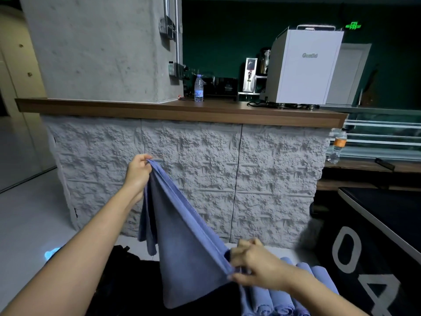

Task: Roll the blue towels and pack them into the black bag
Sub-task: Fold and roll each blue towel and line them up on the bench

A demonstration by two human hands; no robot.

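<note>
The towel (182, 236) hangs in the air in front of the person, stretched on a slant between both hands, its folded layers drooping below the taut upper edge. The left hand (137, 176) is raised and pinches the top corner between thumb and curled fingers. The right hand (255, 265), lower and nearer, grips the other end with fingers curled round the bunched edge.

Under the right hand lie the rolled towels (280, 302), side by side and touching. The bag (120, 277) sits low to the left of them, partly hidden by the hanging towel.

Beyond stands a rough grey wall (193, 160) topped by a wooden counter (159, 110). On it are a bottle (198, 88) and, well to its right, a white machine (303, 67).
</note>
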